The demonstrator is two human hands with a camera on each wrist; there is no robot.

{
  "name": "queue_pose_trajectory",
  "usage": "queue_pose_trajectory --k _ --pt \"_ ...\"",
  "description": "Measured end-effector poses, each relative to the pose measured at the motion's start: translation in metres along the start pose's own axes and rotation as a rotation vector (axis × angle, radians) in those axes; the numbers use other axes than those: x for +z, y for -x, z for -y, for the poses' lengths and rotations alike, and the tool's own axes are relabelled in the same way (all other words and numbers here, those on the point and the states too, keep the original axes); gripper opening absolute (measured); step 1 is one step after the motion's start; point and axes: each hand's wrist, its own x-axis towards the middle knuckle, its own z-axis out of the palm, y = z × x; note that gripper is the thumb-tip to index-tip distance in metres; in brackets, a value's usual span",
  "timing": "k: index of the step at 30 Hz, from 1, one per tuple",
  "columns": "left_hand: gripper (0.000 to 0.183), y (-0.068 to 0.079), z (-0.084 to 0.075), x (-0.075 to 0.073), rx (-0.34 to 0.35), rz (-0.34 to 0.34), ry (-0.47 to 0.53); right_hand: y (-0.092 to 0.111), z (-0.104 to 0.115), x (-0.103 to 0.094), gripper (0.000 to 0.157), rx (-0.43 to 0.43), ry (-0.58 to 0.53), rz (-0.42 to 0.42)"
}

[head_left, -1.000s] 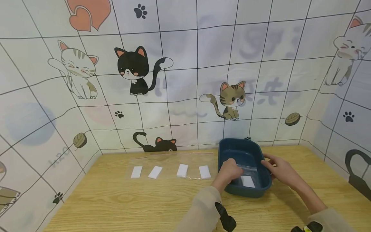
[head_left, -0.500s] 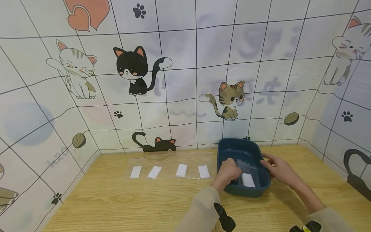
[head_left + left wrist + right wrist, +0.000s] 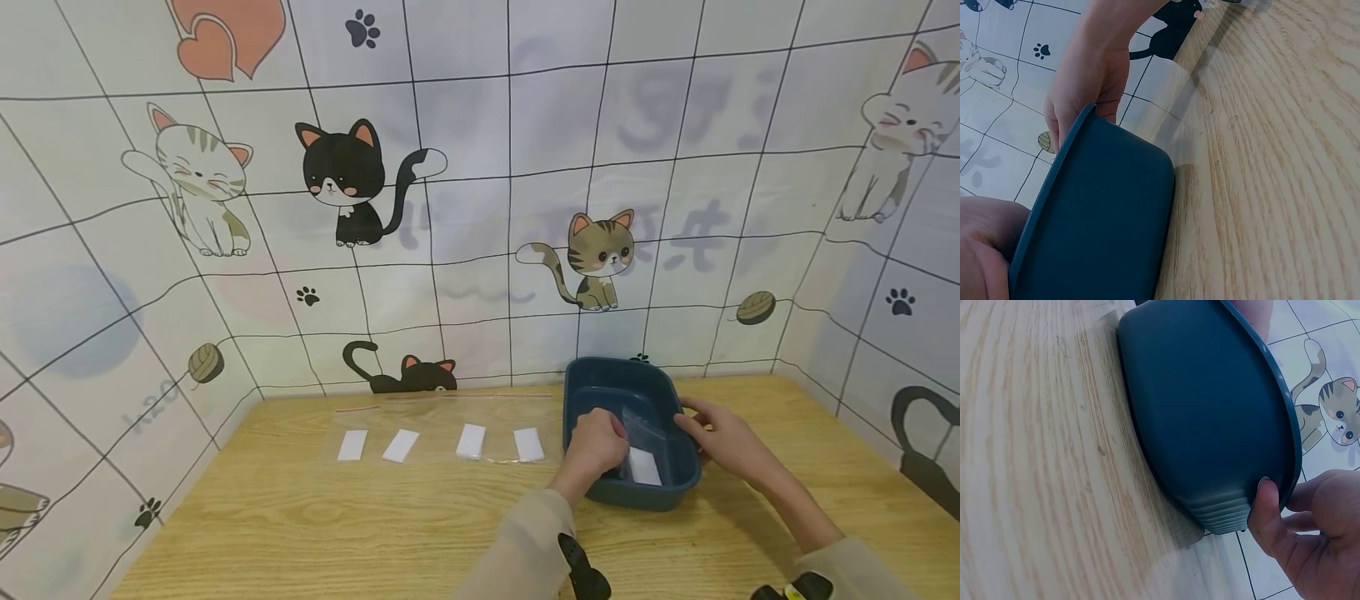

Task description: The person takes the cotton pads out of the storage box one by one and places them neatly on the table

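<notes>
A dark blue plastic bin [image 3: 622,373] stands on the table near the back wall. Inside it lies a clear zip bag [image 3: 645,433] with a white rectangular piece [image 3: 643,467]. My left hand [image 3: 600,442] reaches into the bin with curled fingers and seems to pinch the bag's edge; its fingertips are hidden. In the left wrist view, part of this hand [image 3: 988,244] shows over the bin's rim. My right hand [image 3: 727,437] holds the bin's right rim, the thumb outside in the right wrist view and the other fingers partly hidden behind the rim.
Left of the bin, several clear zip bags [image 3: 435,446] lie in a row, each with a white rectangle. The wooden table [image 3: 337,533] ends at a wall [image 3: 465,208] covered with a cat-patterned sheet.
In the bin, the clear bag has lifted and turned a little, and its white piece has tilted. The left hand has shifted slightly; the right hand stays on the rim.
</notes>
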Motion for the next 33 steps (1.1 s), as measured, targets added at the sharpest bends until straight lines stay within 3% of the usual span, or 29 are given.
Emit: queue_pose_trajectory --k 18,27,33 --pt "0.012 0.0022 0.0022 -0.0014 0.150 -0.110 0.113 -0.0001 0.0006 0.0007 0.051 0.006 0.008 0.000" --pt "0.009 0.0056 0.0065 -0.0025 0.240 -0.181 0.318 -0.0007 0.0000 0.0008 0.052 0.006 0.020 -0.004" --pt "0.008 0.0075 0.0074 -0.0038 0.297 -0.226 0.349 -0.0002 -0.0009 0.0007 0.052 0.008 0.008 0.000"
